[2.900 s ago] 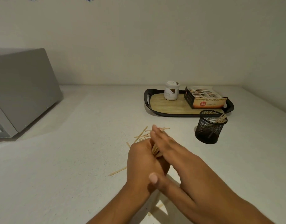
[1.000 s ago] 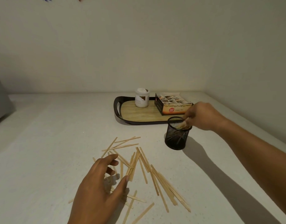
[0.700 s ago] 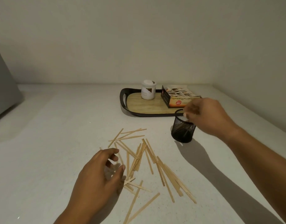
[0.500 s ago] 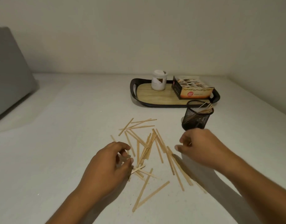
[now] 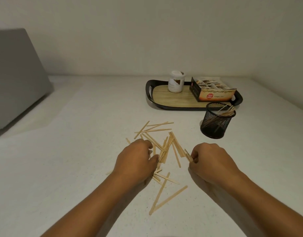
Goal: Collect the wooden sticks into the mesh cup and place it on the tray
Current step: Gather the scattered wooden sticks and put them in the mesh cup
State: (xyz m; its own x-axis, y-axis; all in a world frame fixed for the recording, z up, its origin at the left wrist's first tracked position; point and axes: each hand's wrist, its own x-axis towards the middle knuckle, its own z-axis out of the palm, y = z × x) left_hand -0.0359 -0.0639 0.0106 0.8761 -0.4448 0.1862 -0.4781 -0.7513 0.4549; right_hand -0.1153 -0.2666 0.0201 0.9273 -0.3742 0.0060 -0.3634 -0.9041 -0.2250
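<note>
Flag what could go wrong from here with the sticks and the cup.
1. The right hand pinches a few wooden sticks by their ends at the edge of a crisscrossed pile; lifting may drag or flick neighbours.
2. Sticks already in the mesh cup lean over its rim, so a bump or tilt could spill them.
3. The jar and box fill the back and right of the tray; the cup could knock them when set down.

Scattered sticks (image 5: 165,148) near upright mesh cup (image 5: 215,122)

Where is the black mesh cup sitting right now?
In the head view the mesh cup stands on the counter at right, just before the near rim of the tray, beyond the right hand.
</note>
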